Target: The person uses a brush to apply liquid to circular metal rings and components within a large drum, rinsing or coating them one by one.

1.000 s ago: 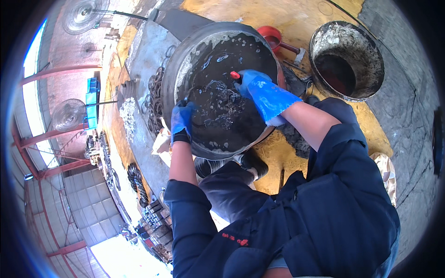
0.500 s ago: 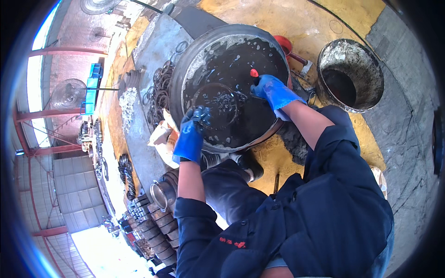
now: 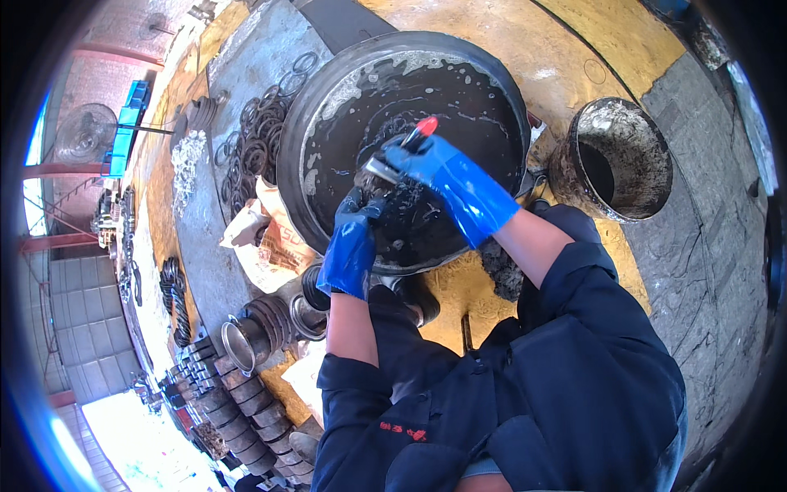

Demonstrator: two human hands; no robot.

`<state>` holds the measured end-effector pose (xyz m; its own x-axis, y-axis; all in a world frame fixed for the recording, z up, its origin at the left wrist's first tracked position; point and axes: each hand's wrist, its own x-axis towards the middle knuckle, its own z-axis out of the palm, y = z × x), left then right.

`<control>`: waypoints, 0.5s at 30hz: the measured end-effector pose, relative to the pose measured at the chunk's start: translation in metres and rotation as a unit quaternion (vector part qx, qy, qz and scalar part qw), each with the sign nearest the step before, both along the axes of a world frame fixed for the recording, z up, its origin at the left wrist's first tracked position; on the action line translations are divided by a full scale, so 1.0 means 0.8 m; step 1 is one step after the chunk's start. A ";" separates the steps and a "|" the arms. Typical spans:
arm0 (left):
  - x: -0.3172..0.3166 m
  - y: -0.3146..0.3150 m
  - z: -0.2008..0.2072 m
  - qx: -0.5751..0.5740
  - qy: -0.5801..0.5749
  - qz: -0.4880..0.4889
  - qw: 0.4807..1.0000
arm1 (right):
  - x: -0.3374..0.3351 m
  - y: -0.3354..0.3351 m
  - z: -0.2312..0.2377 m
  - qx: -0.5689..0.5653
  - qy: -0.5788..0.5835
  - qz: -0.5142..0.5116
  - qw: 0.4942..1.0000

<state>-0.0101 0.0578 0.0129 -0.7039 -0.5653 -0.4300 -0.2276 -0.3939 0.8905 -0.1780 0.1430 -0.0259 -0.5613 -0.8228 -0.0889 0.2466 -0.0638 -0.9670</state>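
A wide round tub (image 3: 297,148) of dark liquid stands before me, with pale foam around its inner wall. My right hand (image 3: 422,160), in a blue rubber glove, is closed around a red-handled brush (image 3: 426,125); its pale metal band shows below the fingers. Close beside it, my left hand (image 3: 358,211), gloved too, has its fingers curled at a dark wet part (image 3: 369,182) over the liquid. That part's shape is mostly hidden by the gloves and brush.
Right of the tub stands a crusted bucket (image 3: 566,176). Several dark rings (image 3: 261,135) are heaped on the left, near a torn paper sack (image 3: 266,238). Metal collars (image 3: 246,340) and stacked round blocks (image 3: 246,410) lie at lower left.
My right hand has moved left with the brush and now meets my left hand above the tub. The left hand has shifted slightly right, and the whole view has turned a little.
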 end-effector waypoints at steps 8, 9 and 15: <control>-0.018 0.007 0.006 0.010 0.016 -0.014 1.000 | -0.092 0.045 -0.074 0.385 0.153 -0.134 0.900; -0.006 -0.003 0.006 0.008 0.006 -0.001 1.000 | -0.077 0.042 -0.059 0.389 0.156 -0.119 0.900; 0.001 -0.013 -0.006 -0.035 0.043 -0.016 0.998 | -0.020 0.025 0.012 0.009 0.086 -0.034 0.996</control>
